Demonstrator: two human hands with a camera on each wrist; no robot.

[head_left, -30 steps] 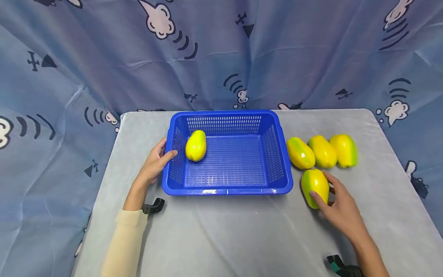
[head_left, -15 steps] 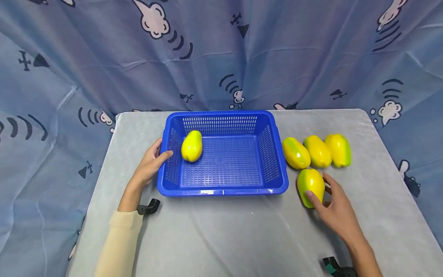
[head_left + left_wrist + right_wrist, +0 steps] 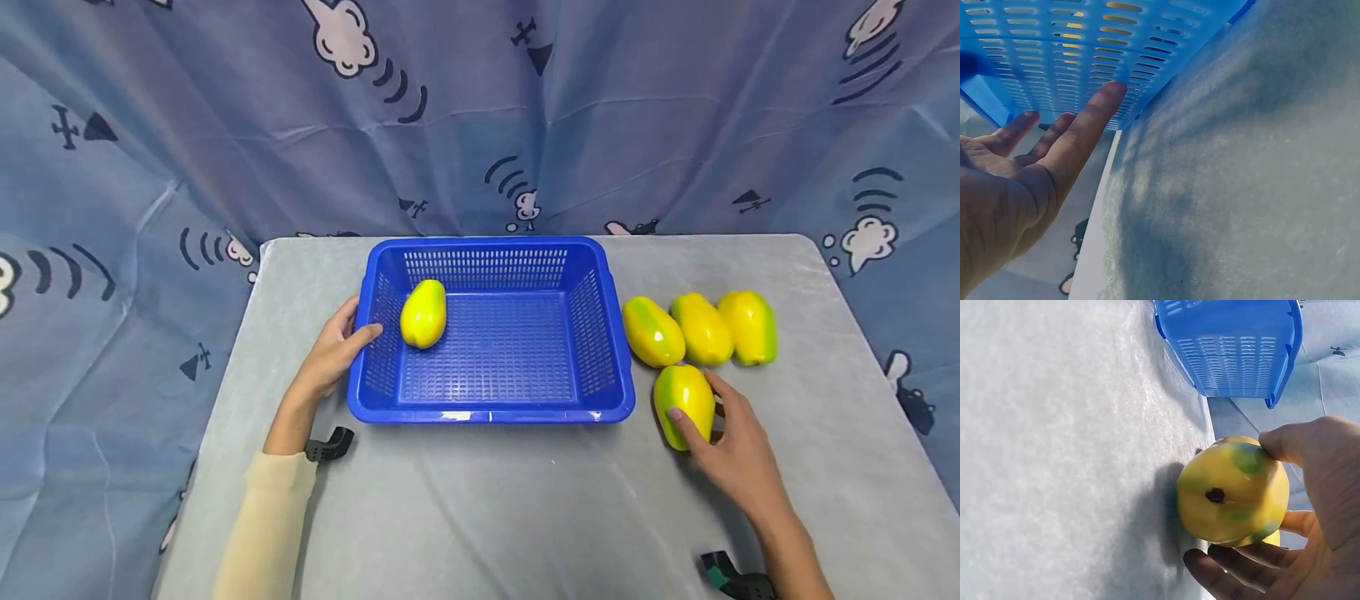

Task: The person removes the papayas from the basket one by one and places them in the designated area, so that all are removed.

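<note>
A blue plastic basket [image 3: 491, 415] with slotted walls sits on the table. My left hand [image 3: 330, 354] holds its left side, thumb over the rim; in the left wrist view the fingers [image 3: 1079, 134] lie against the outer wall. Inside the basket, toward the left, lies a yellow-green papaya [image 3: 423, 315]. To the right of the basket my right hand [image 3: 738, 450] grips another papaya [image 3: 686, 404] between thumb and fingers. The right wrist view shows that papaya [image 3: 1229, 494] end-on with a dark spot, close to the tabletop; whether it touches is unclear.
A row of papayas lies right of the basket: one [image 3: 652, 332] close to its wall, one in the middle [image 3: 702, 329] and one farthest right [image 3: 748, 327]. A grey cloth covers the table [image 3: 510, 508]. A patterned blue curtain [image 3: 450, 125] hangs behind the table.
The head view shifted slightly one way and back. Both hands keep their places, the left on the basket and the right around the papaya.
</note>
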